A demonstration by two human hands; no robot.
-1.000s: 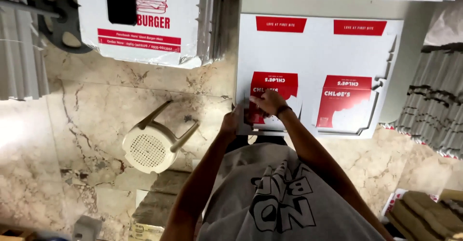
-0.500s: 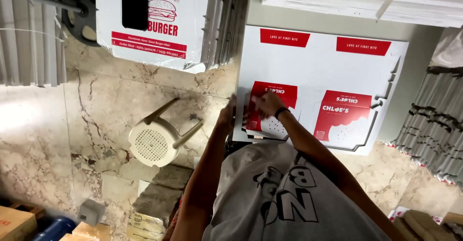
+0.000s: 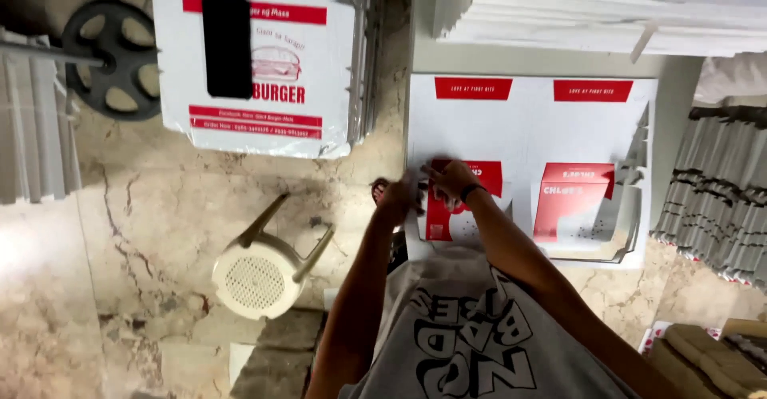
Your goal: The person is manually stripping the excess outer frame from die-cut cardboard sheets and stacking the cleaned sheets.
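Floor: beige marble floor (image 3: 160,231) with dark veins, seen from above, crowded with cardboard stock.
Flat box sheet: a white die-cut cardboard sheet (image 3: 519,127) with red panels lies unfolded on the floor straight ahead of the person; all places below are given from it.
Right hand: the right hand (image 3: 450,182) rests on the sheet's near left red panel, fingers spread and pressing the card; whether it pinches anything cannot be told. A dark band sits on the wrist.
Left hand: the left hand (image 3: 397,198) is at the sheet's near left edge, blurred; fingers curl at the edge, grip uncertain.
Printed box stack: to the sheet's left and further away, a stack of white boxes (image 3: 264,63) with red burger print.
Phone: a dark phone (image 3: 227,46) lies on top of that stack.
Stool: a cream plastic stool (image 3: 260,275) lies tipped over, left of the sheet and nearer.
White stack: flat white sheets (image 3: 607,23) lie piled beyond the sheet's far edge.
Grey stack: fanned grey card (image 3: 719,207) lies just right of the sheet.
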